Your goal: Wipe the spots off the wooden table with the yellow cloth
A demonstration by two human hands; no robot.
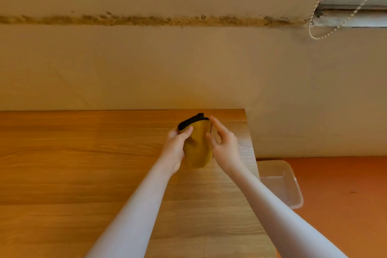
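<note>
Left hand (174, 148): grips yellow cloth (196, 148), thumb curled across its front. Right hand (224, 146): fingers pinch the cloth's right edge. Cloth: bunched, black-trimmed, held between both hands above wooden table (83, 163), near its far right corner. Clear plastic bin (280, 182): on floor beside table.

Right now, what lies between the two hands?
The head view shows the yellow cloth, black-edged, between the left hand and right hand; both grip it above the wooden table.
</note>
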